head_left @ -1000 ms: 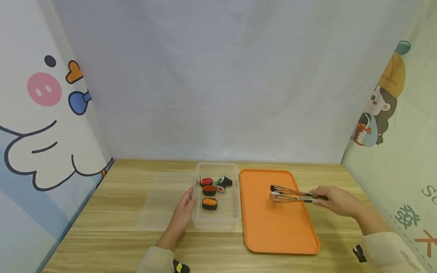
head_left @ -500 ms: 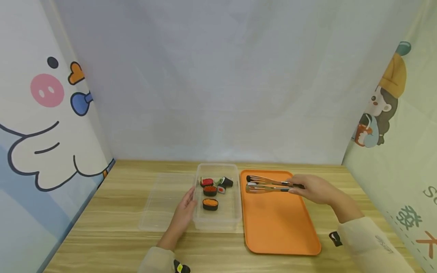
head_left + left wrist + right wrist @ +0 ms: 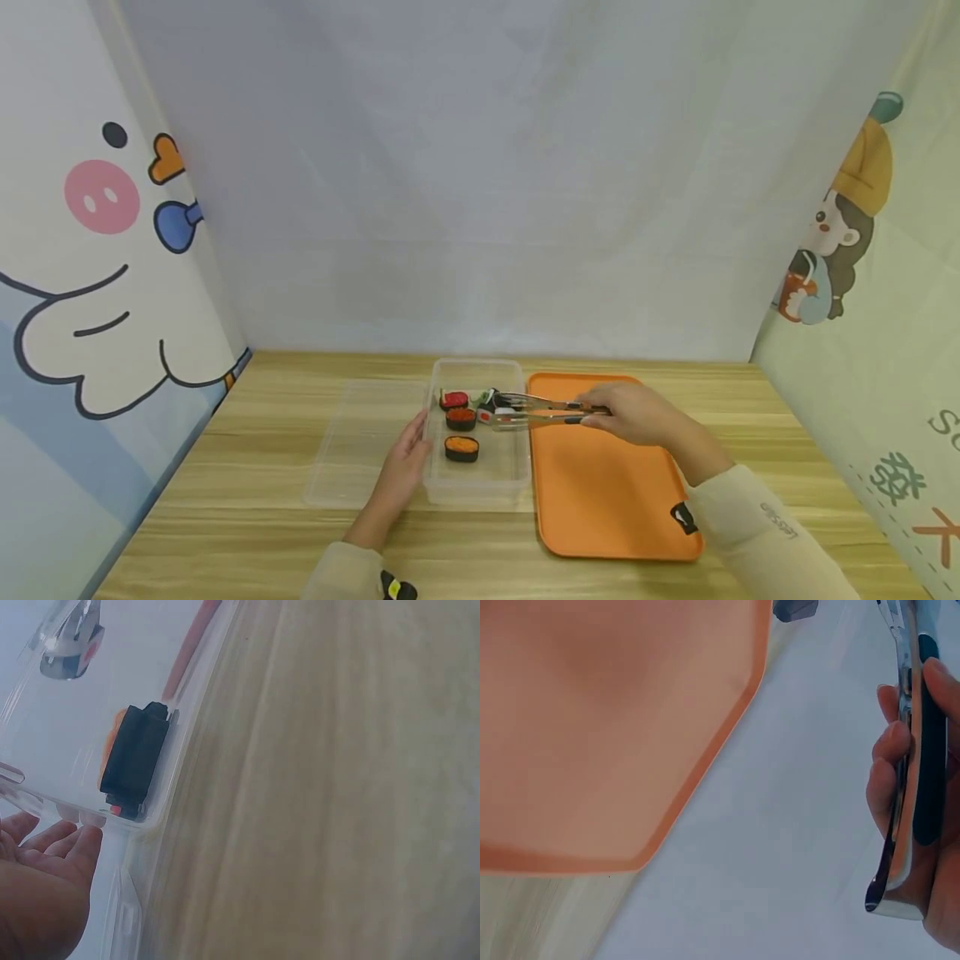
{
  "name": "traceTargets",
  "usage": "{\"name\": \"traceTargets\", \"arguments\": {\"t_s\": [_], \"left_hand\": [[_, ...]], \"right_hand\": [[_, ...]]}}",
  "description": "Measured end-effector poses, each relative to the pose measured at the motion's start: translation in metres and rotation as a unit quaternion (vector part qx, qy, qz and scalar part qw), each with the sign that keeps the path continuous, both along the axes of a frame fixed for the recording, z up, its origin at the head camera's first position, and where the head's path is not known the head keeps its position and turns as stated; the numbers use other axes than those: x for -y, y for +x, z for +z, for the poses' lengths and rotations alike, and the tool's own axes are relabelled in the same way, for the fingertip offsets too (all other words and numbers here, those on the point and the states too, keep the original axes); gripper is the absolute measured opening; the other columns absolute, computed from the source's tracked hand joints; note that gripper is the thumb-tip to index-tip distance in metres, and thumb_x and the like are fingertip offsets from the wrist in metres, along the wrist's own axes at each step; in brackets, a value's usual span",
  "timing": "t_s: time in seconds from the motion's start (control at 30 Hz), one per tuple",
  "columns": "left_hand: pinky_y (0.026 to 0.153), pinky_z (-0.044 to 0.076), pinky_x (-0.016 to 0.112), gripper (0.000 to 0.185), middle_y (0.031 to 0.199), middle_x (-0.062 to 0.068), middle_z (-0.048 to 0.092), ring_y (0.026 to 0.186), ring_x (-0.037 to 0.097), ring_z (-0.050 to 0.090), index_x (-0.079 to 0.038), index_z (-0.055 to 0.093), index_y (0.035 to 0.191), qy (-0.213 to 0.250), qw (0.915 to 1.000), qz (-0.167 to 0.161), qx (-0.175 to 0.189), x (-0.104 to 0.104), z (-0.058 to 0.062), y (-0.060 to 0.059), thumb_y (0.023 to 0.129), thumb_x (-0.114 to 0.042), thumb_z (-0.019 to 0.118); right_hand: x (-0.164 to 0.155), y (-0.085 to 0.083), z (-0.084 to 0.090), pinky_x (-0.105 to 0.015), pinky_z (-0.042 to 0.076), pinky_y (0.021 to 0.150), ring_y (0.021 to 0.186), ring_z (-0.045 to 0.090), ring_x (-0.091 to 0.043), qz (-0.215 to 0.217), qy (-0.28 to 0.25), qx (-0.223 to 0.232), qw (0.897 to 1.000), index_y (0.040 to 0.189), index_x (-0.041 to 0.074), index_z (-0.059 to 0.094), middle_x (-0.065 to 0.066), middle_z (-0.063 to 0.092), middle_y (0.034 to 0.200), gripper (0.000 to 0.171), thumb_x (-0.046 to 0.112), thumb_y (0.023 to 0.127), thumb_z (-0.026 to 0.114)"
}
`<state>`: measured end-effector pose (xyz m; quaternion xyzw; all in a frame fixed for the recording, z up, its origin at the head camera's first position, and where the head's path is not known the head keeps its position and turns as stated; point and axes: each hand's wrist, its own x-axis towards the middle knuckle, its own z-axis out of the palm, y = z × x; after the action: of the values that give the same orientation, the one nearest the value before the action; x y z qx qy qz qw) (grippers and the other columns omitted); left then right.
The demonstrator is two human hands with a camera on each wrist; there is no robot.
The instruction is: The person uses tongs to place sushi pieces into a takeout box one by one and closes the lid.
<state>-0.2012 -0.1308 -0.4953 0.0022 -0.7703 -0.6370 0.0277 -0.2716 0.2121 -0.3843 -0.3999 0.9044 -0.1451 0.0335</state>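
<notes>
My right hand (image 3: pixel 637 412) grips a pair of metal tongs (image 3: pixel 551 408) with dark handle grips, also seen in the right wrist view. The tong tips reach over the right part of a clear plastic box (image 3: pixel 480 483), with a small white-and-black sushi roll (image 3: pixel 505 411) between them. My left hand (image 3: pixel 407 458) rests its fingers against the box's left wall. Inside the box are an orange-topped sushi (image 3: pixel 461 450), a red-orange one (image 3: pixel 460 419), a red one (image 3: pixel 453 401) and a small roll with a red centre (image 3: pixel 484 415). The tongs partly cover another dark roll.
An orange tray (image 3: pixel 615 508) lies right of the box, under the right forearm. Left of the box, a clear flat lid (image 3: pixel 352 454) lies on the wooden table (image 3: pixel 247 467). A pale curtain (image 3: pixel 480 208) stands behind the table, with printed cloths on both sides.
The right hand has carried the tongs and the roll left from above the orange tray to over the box. The left hand has stayed at the box wall.
</notes>
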Motion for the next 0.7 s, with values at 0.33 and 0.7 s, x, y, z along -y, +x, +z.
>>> {"name": "traceTargets", "arguments": {"t_s": [0.33,0.7], "left_hand": [[0.111,0.023,0.055,0.053,0.147,0.034,0.029,0.135,0.048,0.029,0.007,0.028,0.149,-0.007,1.0,0.0,-0.003,-0.006,0.034,0.018,0.099,-0.005,0.042],[0.113,0.022,0.05,0.054,0.151,0.025,0.028,0.138,0.041,0.027,-0.002,0.028,0.152,0.002,1.0,0.005,-0.002,-0.002,-0.008,-0.005,0.101,-0.009,0.043]], "right_hand": [[0.011,-0.001,-0.003,-0.027,0.044,0.059,0.067,0.048,-0.004,-0.006,0.027,-0.001,1.0,0.105,0.012,0.068,0.011,0.055,0.085,0.014,0.022,0.097,0.063],[0.005,0.001,0.003,-0.028,0.044,0.058,0.068,0.049,-0.005,-0.023,0.024,0.013,0.999,0.101,0.012,0.068,0.01,0.058,0.088,0.012,0.021,0.095,0.065]]}}
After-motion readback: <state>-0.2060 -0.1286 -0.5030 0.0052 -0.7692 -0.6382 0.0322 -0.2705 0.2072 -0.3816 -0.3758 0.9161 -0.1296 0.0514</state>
